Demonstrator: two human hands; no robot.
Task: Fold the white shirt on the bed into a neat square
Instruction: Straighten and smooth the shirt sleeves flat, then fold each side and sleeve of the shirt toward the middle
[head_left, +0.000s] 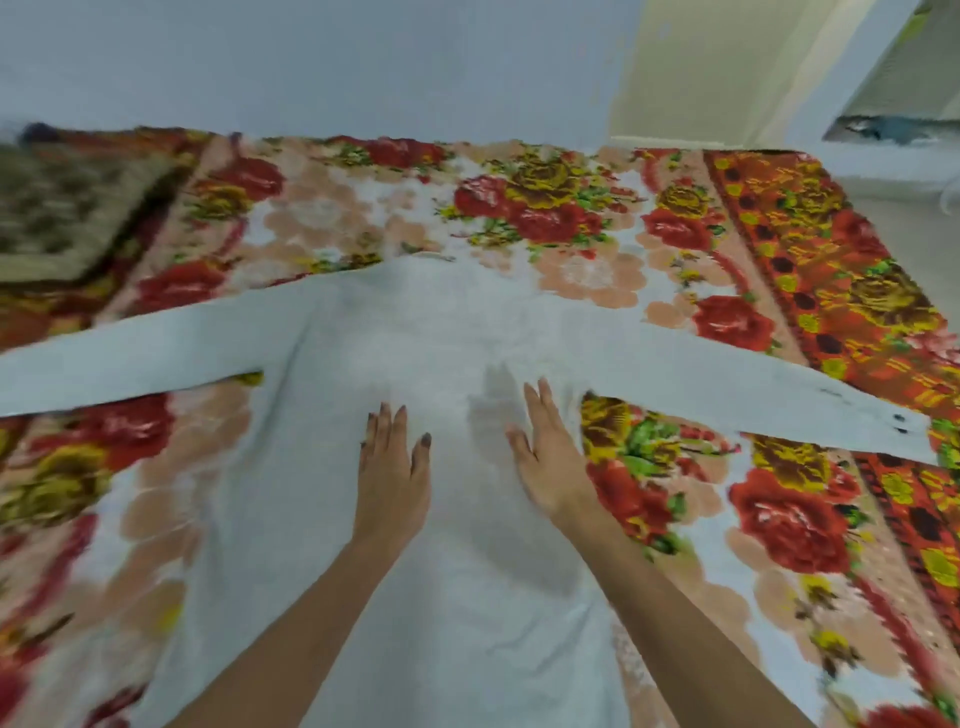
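The white long-sleeved shirt (415, 332) lies spread flat on the bed, collar end away from me, both sleeves stretched out to the left and right. My left hand (394, 467) rests palm down on the middle of the shirt's body, fingers together. My right hand (545, 457) lies flat on the shirt near its right side seam, just below the right sleeve, fingers extended. Neither hand holds any cloth. The shirt's lower hem runs out of view at the bottom.
A floral bedspread (571, 218) in red, yellow and peach covers the bed. A brown patterned pillow (57, 208) sits at the far left. The bed's far edge meets a pale wall (311, 62); its right edge drops off near the doorway (727, 67).
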